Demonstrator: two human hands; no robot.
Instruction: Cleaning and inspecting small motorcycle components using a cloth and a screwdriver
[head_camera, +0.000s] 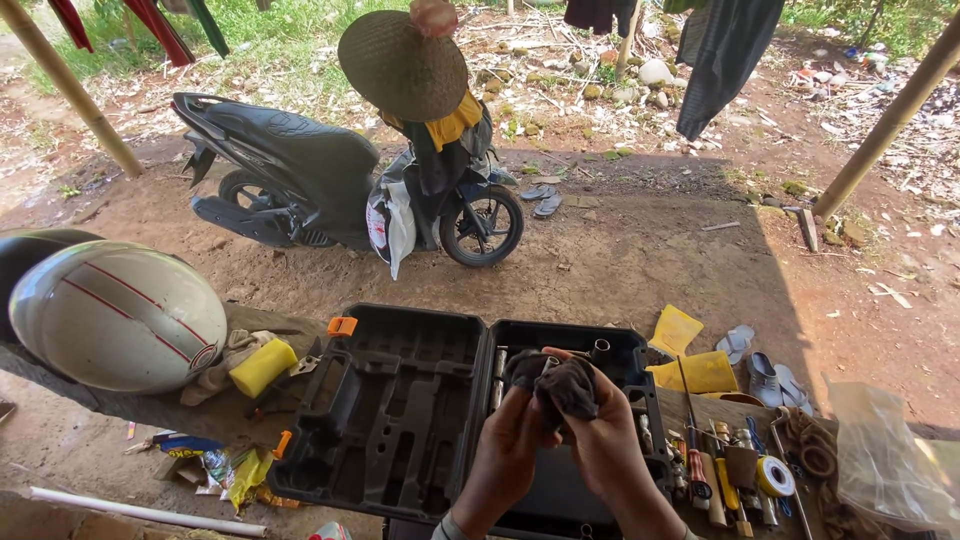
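- Both hands are up front over the open tool case (400, 400). Left hand (505, 450) and right hand (610, 445) are each pinched around a dark rag (560, 385), bunched up between them, and there looks to be a small metal bit wrapped inside it. Can't tell exactly what the part is, the cloth hides most of it.
- Biggest risk I'd guess: the part slips out of the rag and drops into the moulded slots of the case, or bounces off the edge onto the dirt, where it'd be a pain to find.
- The case sits at the edge of the bench with the lid flopped open to the left. A bump with an elbow could probably tip it.
- Just right of the case there's a clutter of screwdrivers (700, 475) and a roll of yellow tape (775, 475). A sleeve could easily sweep those off.
- On the left a white helmet (115, 315) sits on the ledge near a yellow sponge (262, 367). Round thing on a ledge, could roll if knocked.
- Further out, a black scooter (330, 180) is parked on bare ground with a woven hat (400, 65) hung on it. Well apart from the work, no real worry there.
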